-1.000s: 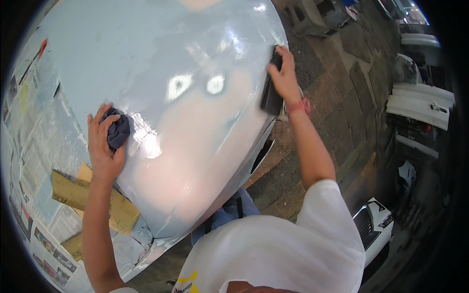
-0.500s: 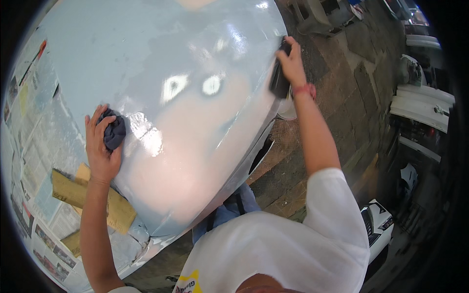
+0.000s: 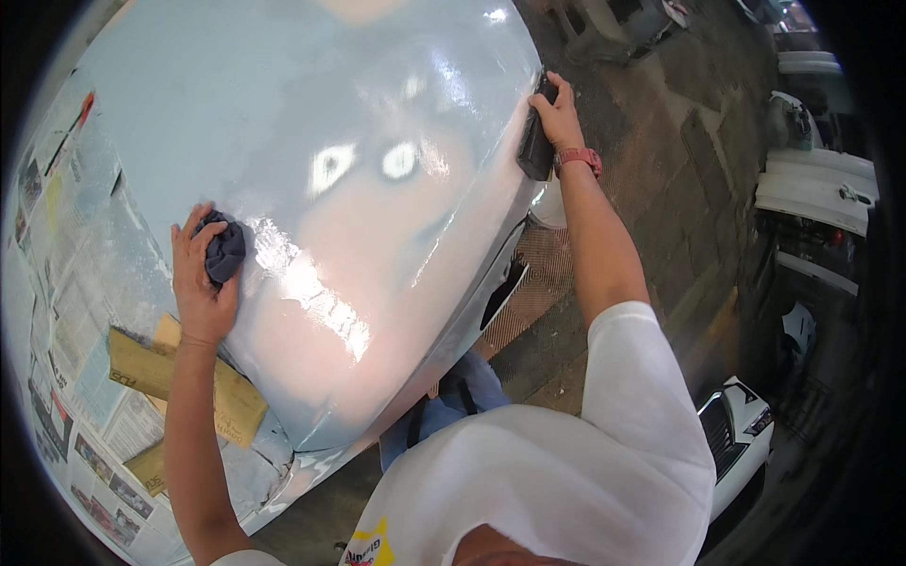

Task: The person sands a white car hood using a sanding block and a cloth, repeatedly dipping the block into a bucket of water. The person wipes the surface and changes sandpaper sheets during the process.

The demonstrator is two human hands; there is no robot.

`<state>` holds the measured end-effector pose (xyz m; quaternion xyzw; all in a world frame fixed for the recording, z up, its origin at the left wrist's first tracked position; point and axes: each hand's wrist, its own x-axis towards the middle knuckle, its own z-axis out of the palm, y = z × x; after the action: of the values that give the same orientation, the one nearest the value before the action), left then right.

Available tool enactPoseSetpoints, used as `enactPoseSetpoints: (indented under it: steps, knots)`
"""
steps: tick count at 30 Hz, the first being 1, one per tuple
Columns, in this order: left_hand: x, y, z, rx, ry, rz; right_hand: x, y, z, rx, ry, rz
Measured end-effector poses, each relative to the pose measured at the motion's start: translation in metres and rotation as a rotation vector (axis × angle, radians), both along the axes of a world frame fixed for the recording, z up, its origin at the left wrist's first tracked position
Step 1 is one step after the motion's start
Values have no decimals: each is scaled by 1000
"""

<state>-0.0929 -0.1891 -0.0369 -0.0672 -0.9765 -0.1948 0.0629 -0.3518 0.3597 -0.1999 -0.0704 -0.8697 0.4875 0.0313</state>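
Observation:
A large curved car body panel [image 3: 396,283], grey with pale pink patches and a wet shine, lies in front of me. At its left edge my left hand [image 3: 201,288] is closed around a crumpled dark grey-blue cloth [image 3: 226,251], which rests on the surface. My right hand [image 3: 560,121] grips a long black block, like a sanding block [image 3: 536,151], against the panel's far right edge. The block's underside is hidden. A red watch [image 3: 578,162] is on my right wrist.
Newspaper sheets [image 3: 85,311] cover the area left of the panel, with folded brown sandpaper-like pieces [image 3: 236,406] on them. A whitish round container [image 3: 546,208] stands below the panel's right edge. A grey plastic stool-like object [image 3: 599,33] and white car parts [image 3: 816,193] lie farther right.
The whole view has shifted slightly. Bright reflections have spread lower along the panel. Both hands keep their holds, and the blur on the right hand and block has gone.

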Motion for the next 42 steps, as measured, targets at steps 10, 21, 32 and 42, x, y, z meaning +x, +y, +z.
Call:
enactPoseSetpoints:
  steps: [10, 21, 32, 42]
  knots:
    - [5, 1, 2, -7, 6, 15, 132, -65, 35, 36, 217, 292]
    - [10, -2, 3, -16, 22, -1, 89, -47, -2, 74, 279, 139]
    - [12, -1, 0, 36, 5, 21, 283, -205, 96, 140, 221, 273]
    - [5, 2, -4, 5, 147, -55, 177, -89, 41, 119, 236, -12]
